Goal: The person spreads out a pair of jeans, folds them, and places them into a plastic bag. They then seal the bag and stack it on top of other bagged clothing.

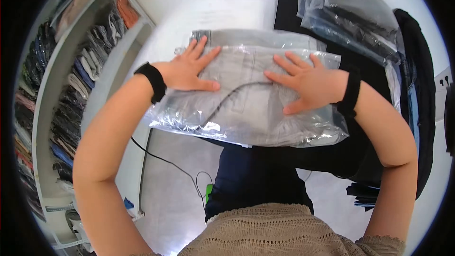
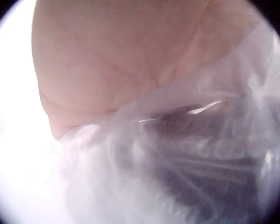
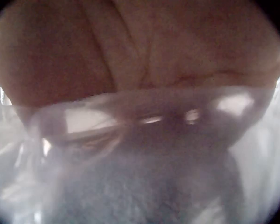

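A clear plastic bag [image 1: 208,135] with a folded light grey garment [image 1: 246,64] inside lies flat in front of me. My left hand [image 1: 187,71] rests on its upper left part, fingers spread, fingertips beside a small dark patch [image 1: 201,35]. On the right part of the bag lies my right hand [image 1: 310,84], its fingers also spread and straight. Between them a black cord [image 1: 230,98] curves across the bag. In both wrist views a palm meets crinkled, shiny plastic [image 2: 196,158]; grey cloth [image 3: 144,186] shows through it on the right.
White plastic packs [image 1: 237,12] lie behind the bag on a black surface [image 1: 286,16]. More bagged clothes [image 1: 350,14] are piled at back right. Shelves [image 1: 45,109] full of packed garments stand left. A thin cable [image 1: 166,158] trails down over the floor [image 1: 175,199].
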`<act>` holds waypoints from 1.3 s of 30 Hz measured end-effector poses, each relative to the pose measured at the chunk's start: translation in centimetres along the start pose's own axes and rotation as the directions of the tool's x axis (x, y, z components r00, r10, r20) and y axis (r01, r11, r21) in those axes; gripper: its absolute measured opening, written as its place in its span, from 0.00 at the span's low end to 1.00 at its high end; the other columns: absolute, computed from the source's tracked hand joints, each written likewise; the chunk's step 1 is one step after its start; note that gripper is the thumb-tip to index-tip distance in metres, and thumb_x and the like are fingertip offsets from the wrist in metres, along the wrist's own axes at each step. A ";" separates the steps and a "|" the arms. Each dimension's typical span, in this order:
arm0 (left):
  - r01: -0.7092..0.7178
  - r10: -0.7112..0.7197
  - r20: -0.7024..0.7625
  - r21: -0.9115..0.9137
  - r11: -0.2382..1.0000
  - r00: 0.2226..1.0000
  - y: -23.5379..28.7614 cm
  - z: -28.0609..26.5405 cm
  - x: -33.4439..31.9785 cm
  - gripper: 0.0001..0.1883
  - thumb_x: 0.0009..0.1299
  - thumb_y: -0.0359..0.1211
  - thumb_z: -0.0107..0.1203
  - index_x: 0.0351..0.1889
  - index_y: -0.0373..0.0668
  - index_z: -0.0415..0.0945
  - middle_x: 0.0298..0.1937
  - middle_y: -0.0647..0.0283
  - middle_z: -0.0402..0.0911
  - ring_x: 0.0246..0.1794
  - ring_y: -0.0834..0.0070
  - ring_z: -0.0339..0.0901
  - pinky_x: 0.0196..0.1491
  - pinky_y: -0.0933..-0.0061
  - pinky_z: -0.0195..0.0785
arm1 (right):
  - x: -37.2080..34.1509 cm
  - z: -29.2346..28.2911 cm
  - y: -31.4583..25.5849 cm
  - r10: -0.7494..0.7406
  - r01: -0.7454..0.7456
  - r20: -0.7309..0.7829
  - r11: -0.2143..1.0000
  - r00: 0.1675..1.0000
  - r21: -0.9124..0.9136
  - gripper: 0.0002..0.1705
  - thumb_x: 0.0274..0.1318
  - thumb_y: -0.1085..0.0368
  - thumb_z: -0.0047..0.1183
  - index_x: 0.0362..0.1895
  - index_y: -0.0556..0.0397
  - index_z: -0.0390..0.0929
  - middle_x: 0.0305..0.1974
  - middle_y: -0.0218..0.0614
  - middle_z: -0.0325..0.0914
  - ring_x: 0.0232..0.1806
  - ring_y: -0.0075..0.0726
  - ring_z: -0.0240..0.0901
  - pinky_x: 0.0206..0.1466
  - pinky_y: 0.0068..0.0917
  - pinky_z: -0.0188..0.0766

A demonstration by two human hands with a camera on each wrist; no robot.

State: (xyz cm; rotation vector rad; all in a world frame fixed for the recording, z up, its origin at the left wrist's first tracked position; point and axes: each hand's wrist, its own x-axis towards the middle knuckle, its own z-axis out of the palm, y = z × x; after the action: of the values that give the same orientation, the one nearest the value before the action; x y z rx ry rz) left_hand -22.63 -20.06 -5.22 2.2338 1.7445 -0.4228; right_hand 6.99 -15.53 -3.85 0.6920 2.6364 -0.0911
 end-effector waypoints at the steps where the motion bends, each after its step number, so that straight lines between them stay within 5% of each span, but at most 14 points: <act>1: -0.002 0.002 0.026 -0.018 1.000 1.000 -0.1 0.0 0.1 0.51 0.60 0.63 0.51 0.73 0.51 0.36 0.72 0.39 0.27 0.73 0.43 0.27 0.70 0.51 0.33 | 0.0 0.0 -0.1 0.015 -0.015 0.000 1.000 1.000 0.000 0.49 0.49 0.39 0.53 0.71 0.35 0.44 0.72 0.47 0.35 0.74 0.57 0.27 0.66 0.69 0.34; 13: 0.022 -0.020 0.042 -0.055 0.998 0.999 -0.2 -0.4 0.1 0.51 0.60 0.64 0.50 0.73 0.57 0.33 0.73 0.45 0.22 0.74 0.48 0.20 0.70 0.51 0.31 | 0.3 1.1 0.0 0.037 -0.038 -0.042 0.999 0.998 -0.020 0.48 0.51 0.34 0.47 0.72 0.31 0.42 0.73 0.43 0.34 0.74 0.51 0.24 0.68 0.66 0.29; 16: 0.000 0.000 -0.001 -0.070 0.998 1.000 -0.7 -2.5 -0.7 0.46 0.61 0.61 0.52 0.72 0.55 0.44 0.74 0.46 0.30 0.75 0.52 0.28 0.70 0.56 0.34 | 0.3 0.6 0.0 0.041 -0.041 -0.027 0.999 0.999 -0.004 0.48 0.51 0.33 0.46 0.72 0.31 0.42 0.73 0.43 0.34 0.74 0.51 0.24 0.68 0.65 0.29; 18: -0.063 0.062 -0.013 -0.252 0.966 0.998 -1.5 -5.4 -0.8 0.36 0.64 0.53 0.54 0.68 0.52 0.58 0.72 0.49 0.48 0.74 0.59 0.42 0.70 0.62 0.38 | 0.2 0.3 0.0 0.045 -0.045 -0.011 0.999 0.999 0.009 0.49 0.51 0.33 0.46 0.72 0.32 0.41 0.73 0.43 0.33 0.75 0.51 0.24 0.68 0.65 0.29; 19: -0.147 0.074 -0.207 -0.364 0.920 0.976 -1.3 -6.0 -0.7 0.24 0.66 0.44 0.55 0.58 0.45 0.71 0.62 0.54 0.69 0.64 0.66 0.62 0.65 0.65 0.51 | 0.2 0.3 -0.1 0.041 -0.041 0.003 0.999 0.999 0.017 0.49 0.51 0.33 0.46 0.72 0.32 0.41 0.73 0.43 0.33 0.75 0.51 0.24 0.68 0.65 0.29; 20: -0.147 0.070 -0.220 -0.357 0.922 0.973 -1.1 -6.6 -0.4 0.24 0.66 0.44 0.55 0.58 0.45 0.71 0.62 0.54 0.69 0.64 0.66 0.62 0.65 0.65 0.51 | 0.2 0.2 -0.1 0.035 -0.035 0.018 0.999 0.999 0.021 0.49 0.51 0.33 0.46 0.72 0.32 0.41 0.73 0.43 0.33 0.75 0.51 0.24 0.68 0.65 0.29; 23: -0.298 0.151 -0.399 -0.337 0.893 0.904 -0.9 -6.4 2.4 0.16 0.63 0.39 0.55 0.43 0.38 0.78 0.40 0.54 0.81 0.40 0.64 0.78 0.46 0.67 0.69 | 0.0 -0.2 -0.4 0.037 -0.037 0.030 0.999 0.999 0.021 0.49 0.51 0.33 0.45 0.72 0.32 0.41 0.73 0.43 0.32 0.75 0.51 0.23 0.68 0.65 0.28; 25: -0.237 0.178 -0.332 -0.147 0.960 0.926 0.5 -6.0 3.6 0.14 0.62 0.36 0.56 0.41 0.37 0.78 0.37 0.55 0.80 0.39 0.66 0.76 0.45 0.68 0.69 | 0.2 0.1 -0.2 0.034 -0.034 0.018 0.999 0.999 0.028 0.50 0.50 0.32 0.46 0.72 0.32 0.41 0.73 0.43 0.32 0.75 0.51 0.23 0.68 0.65 0.28; 39: -0.130 0.070 -0.265 -0.218 0.967 0.962 -5.5 -5.7 2.8 0.09 0.58 0.34 0.62 0.28 0.37 0.78 0.23 0.59 0.76 0.25 0.72 0.70 0.33 0.71 0.64 | 0.2 0.7 0.1 0.013 -0.010 -0.032 0.995 0.999 0.095 0.50 0.49 0.32 0.48 0.72 0.32 0.43 0.73 0.45 0.33 0.75 0.52 0.22 0.67 0.67 0.25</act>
State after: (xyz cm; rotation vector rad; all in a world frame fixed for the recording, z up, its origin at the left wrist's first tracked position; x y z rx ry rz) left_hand -26.94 -14.03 -1.26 2.2693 1.6851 0.0956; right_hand 7.16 -15.47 -4.58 0.7459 2.6729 -0.2050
